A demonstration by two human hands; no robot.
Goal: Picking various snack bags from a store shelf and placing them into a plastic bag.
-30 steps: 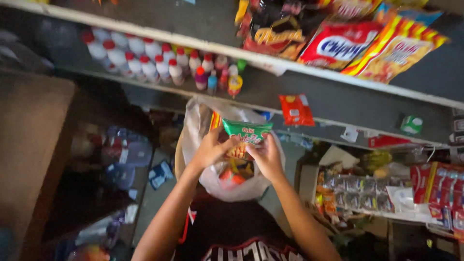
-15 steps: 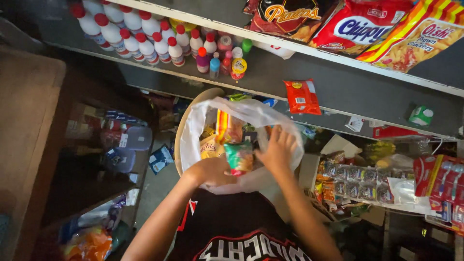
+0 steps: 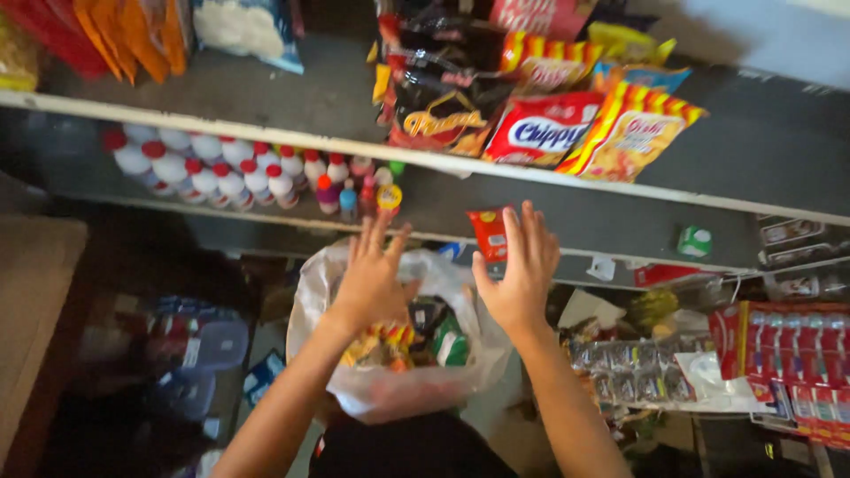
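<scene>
Both hands empty, fingers spread wide: left hand (image 3: 372, 279) and right hand (image 3: 520, 274) hover over open plastic bag (image 3: 390, 394) stuffed with snack packets (image 3: 416, 341). Small red packet (image 3: 490, 234) on shelf (image 3: 611, 221) just beside right fingertips.

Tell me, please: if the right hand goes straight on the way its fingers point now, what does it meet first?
Most likely the small red packet on the grey shelf. The right hand is open, fingers pointing up toward that shelf, with the packet just left of the fingertips. Depth is unclear, so it may pass above it.
</scene>
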